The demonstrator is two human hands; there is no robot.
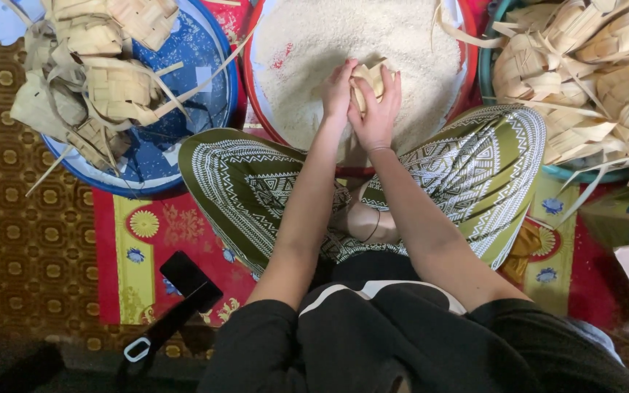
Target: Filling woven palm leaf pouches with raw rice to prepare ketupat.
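Both hands meet over the red basin [467,54] of white rice [307,44]: the right hand [378,109] is wrapped around a small woven leaf pouch [370,78], fingers closed on it from below and the side, holding it just above the rice near the basin's near edge. The left hand [338,91] presses against the pouch's left side, fingers curled at its opening, though whether it pinches rice or only steadies the weave cannot be told from here. This looks like the filling step, the pouch held low over the grain. The next move, by the look of it, calls for keeping the opening up and the weave spread so grain goes in without spilling. A blue basin [216,116] with pouches [103,80] sits at the left, a green basin [488,80] heaped with more pouches [591,73] at the right, and a black phone [183,275] lies on the mat [129,255].
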